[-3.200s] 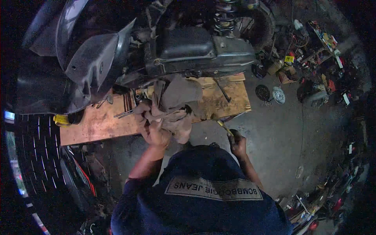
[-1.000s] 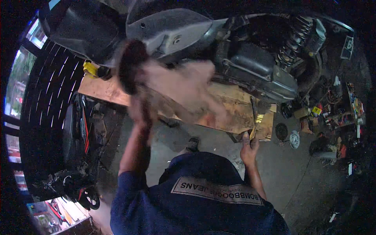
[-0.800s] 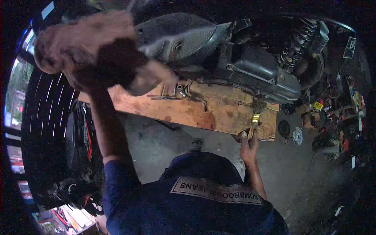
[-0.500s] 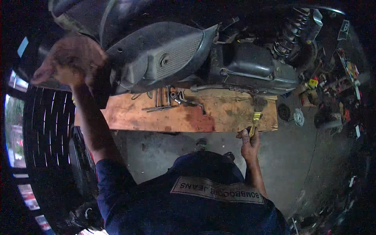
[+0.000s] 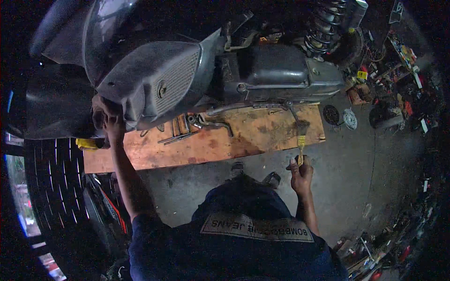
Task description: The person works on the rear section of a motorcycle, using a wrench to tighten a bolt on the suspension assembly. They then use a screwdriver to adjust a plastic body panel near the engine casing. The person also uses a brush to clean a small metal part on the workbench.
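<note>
A yellow-handled tool (image 5: 300, 146) is gripped in the closed right hand (image 5: 301, 174), its dark head resting at the wooden board's (image 5: 243, 140) right front corner. The left hand (image 5: 107, 119) is pressed against the scooter's grey engine cover (image 5: 159, 86) above the board's left end; whether it grasps anything cannot be told. The tool might slip off the edge if pushed sideways. Loose wrenches (image 5: 178, 133) near the board's back edge are crowded under the engine

scooter (image 5: 187, 79) above wooden board (image 5: 211, 143), tools (image 5: 187, 131) on board
</note>
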The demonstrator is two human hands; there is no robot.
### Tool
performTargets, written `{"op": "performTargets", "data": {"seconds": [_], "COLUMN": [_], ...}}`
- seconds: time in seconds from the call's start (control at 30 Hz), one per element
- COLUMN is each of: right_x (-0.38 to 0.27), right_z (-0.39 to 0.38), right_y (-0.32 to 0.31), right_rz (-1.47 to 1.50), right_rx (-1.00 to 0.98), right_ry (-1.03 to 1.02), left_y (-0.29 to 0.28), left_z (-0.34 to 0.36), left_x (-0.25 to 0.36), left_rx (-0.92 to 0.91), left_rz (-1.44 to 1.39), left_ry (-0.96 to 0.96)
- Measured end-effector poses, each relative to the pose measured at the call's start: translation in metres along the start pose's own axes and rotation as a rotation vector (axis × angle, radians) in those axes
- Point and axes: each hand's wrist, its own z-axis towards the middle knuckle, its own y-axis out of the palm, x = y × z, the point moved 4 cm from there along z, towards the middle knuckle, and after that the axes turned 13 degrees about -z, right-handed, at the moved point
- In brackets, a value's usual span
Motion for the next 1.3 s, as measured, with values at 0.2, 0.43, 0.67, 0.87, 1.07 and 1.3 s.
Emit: {"op": "performTargets", "data": {"seconds": [0.2,0.43,0.67,0.87,1.07,1.3], "right_x": [0.017,0.043,0.090,0.108,0.094,0.080], "right_z": [0.013,0.019,0.025,0.035,0.050,0.066], "right_y": [-0.012,-0.081,-0.159,-0.175,-0.153,-0.137], "right_rz": [-0.215,-0.406,-0.570,-0.592,-0.607,-0.625], "right_rx": [-0.072,-0.211,-0.250,-0.344,-0.492,-0.552], "right_ry": [-0.129,-0.184,-0.118,-0.199,-0.365,-0.390], "left_y": [-0.103,-0.180,-0.230,-0.299,-0.321,-0.317], "left_z": [-0.007,-0.071,-0.110,-0.094,-0.082,-0.052], "left_x": [0.084,0.314,0.534,0.613,0.644,0.649], "left_rx": [0.324,0.342,-0.240,-0.383,-0.454,-0.347], "left_rz": [-1.219,-1.522,-1.529,-1.386,-1.298,-1.320], "left_ry": [-0.543,-0.880,-0.393,-0.039,0.048,0.048]}}
